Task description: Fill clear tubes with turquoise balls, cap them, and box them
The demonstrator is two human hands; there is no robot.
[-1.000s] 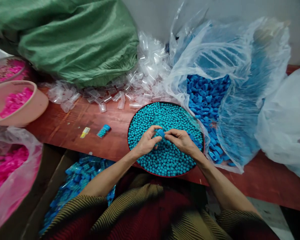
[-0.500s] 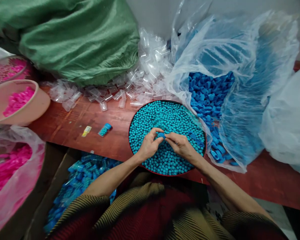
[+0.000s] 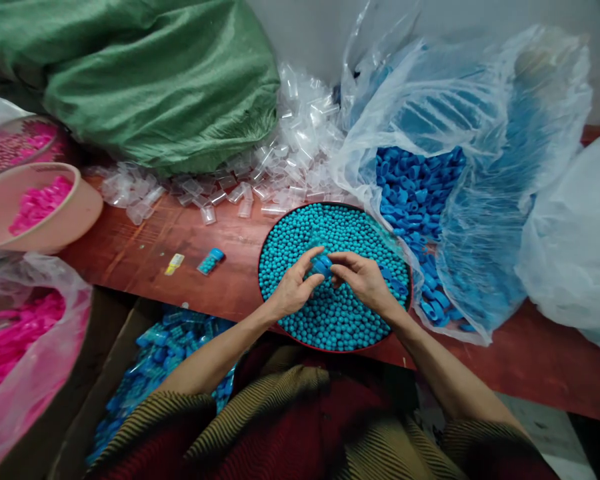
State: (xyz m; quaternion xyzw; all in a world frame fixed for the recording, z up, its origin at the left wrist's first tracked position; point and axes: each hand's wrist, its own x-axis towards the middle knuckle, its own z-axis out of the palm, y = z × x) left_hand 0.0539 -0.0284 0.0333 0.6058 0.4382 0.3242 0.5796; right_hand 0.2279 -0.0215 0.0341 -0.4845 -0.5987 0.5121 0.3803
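Above a round tray [image 3: 259,272] full of turquoise beads [image 3: 335,330], both hands meet at a small plastic container with a blue cap [image 3: 322,265]. My left hand [image 3: 294,285] pinches the container between thumb and fingers. My right hand [image 3: 364,277] has its thumb and fingertips closed at the cap's right side. Fingers partly cover the container, so its contents cannot be made out. A few loose blue caps [image 3: 399,287] lie on the beads at the tray's right. A capped container of turquoise beads [image 3: 211,261] rests on the table to the left.
Clear empty containers [image 3: 300,160] are heaped behind the tray, beside a green sack [image 3: 165,87]. An open plastic bag [image 3: 485,267] spills blue caps at right. Pink pieces fill a bowl [image 3: 87,207] and bag at left; filled blue containers [image 3: 150,373] lie below the table edge.
The blue-capped container has tipped up and shows more between my hands. My right hand's fingers have shifted slightly up around the cap's right side.
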